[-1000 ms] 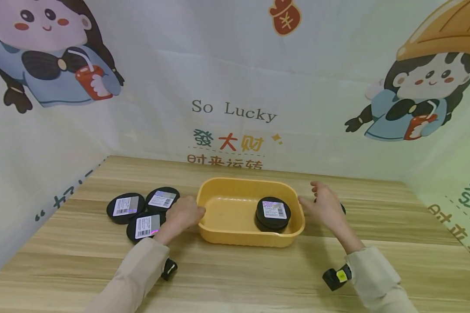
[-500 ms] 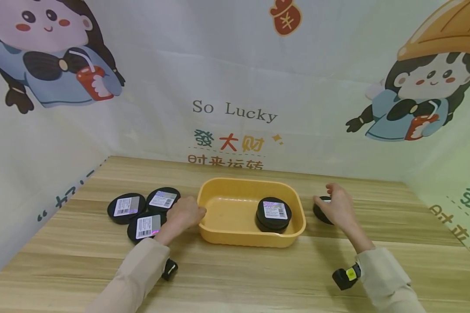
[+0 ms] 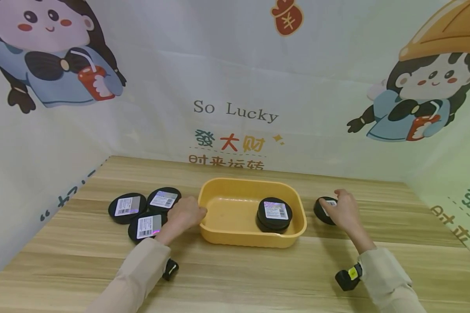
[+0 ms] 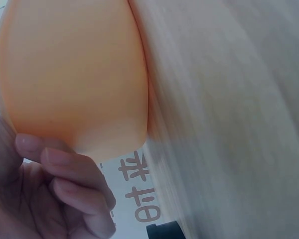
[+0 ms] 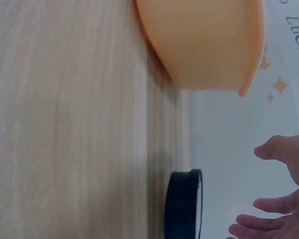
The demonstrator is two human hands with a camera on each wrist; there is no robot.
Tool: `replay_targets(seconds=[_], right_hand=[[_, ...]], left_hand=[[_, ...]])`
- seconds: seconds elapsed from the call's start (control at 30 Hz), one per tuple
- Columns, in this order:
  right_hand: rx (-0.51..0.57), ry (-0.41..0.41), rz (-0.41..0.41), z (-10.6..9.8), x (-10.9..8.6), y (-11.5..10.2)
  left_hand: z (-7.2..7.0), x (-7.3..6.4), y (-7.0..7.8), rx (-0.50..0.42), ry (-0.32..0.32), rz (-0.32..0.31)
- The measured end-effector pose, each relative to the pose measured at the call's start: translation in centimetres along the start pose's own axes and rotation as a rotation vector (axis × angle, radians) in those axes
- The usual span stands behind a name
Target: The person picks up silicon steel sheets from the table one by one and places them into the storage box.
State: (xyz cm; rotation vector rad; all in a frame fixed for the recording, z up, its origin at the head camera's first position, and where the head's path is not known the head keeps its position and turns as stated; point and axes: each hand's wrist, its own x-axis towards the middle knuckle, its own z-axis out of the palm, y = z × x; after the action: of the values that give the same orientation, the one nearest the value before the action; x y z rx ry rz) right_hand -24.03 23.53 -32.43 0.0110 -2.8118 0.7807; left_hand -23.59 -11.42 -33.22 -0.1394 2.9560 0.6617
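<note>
My left hand [image 3: 186, 214] pinches the left rim of a yellow plastic basin [image 3: 227, 238]. In the left wrist view the thumb and curled fingers [image 4: 72, 167] meet at the basin's edge. My right hand [image 3: 345, 213] hovers over a round black lidded container [image 3: 324, 213] with a white label, to the right of the basin. The right wrist view shows the fingers spread and apart from that black container [image 5: 182, 206]. Inside the basin, at its right end, sits a stack of similar black containers [image 3: 274, 214], the upper one label-side up.
On the left of the wooden table [image 3: 235, 282] lie three more labelled black containers, one at far left [image 3: 127, 208], one behind [image 3: 163, 198] and one in front [image 3: 142, 227]. A printed cloth [image 3: 235, 65] hangs behind and at both sides.
My right hand has moved right, away from the basin's right rim, to over the lone black container, which now shows more. The left hand stays on the left rim.
</note>
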Motion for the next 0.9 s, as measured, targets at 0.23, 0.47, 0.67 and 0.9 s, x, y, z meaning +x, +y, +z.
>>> replay_targets(seconds=[0.23,0.47,0.67,0.9], right_hand=[[-0.012,-0.015,0.041,0.4,0.1,0.8],[-0.031,-0.076,0.101,0.8,0.3,1.6],[-0.110,-0.160,0.125,1.2,0.6,2.1],[-0.155,-0.224,0.139,1.5,0.7,2.5]], left_hand=[[0.0,0.0,0.1,0.000,-0.003,-0.004],[0.1,0.0,0.0,-0.001,0.003,-0.004],[0.1,0.0,0.0,-0.005,0.004,-0.004],[0.0,0.0,0.0,0.003,0.004,-0.006]])
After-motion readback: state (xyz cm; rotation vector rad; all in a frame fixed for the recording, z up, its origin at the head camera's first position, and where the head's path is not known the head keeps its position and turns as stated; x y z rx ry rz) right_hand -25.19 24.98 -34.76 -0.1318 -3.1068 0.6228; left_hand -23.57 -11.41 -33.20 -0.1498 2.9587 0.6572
